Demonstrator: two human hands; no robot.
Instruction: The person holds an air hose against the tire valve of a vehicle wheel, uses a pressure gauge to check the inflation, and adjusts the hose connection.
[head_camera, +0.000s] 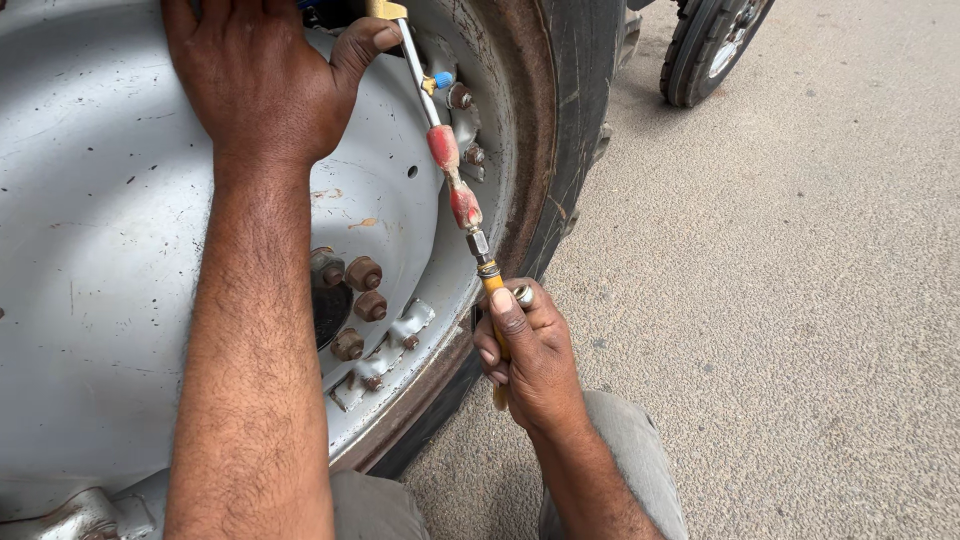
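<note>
The air chuck (450, 170), a thin metal stem with a worn red handle, runs slantwise across the rim (120, 250) of a big grey wheel. Its upper end passes out of view at the top, so whether it is seated on a valve cannot be told. By my judgement the work is mid-way: the tool is held against the rim, not yet withdrawn. The right hand (535, 360) is closed around the yellow hose (493, 290) just below the handle. The left hand (265, 75) lies spread on the rim, its thumb touching the stem, gripping nothing. Rusty nuts (355, 300) sit below the stem; the tyre (570, 130) edges the rim.
</note>
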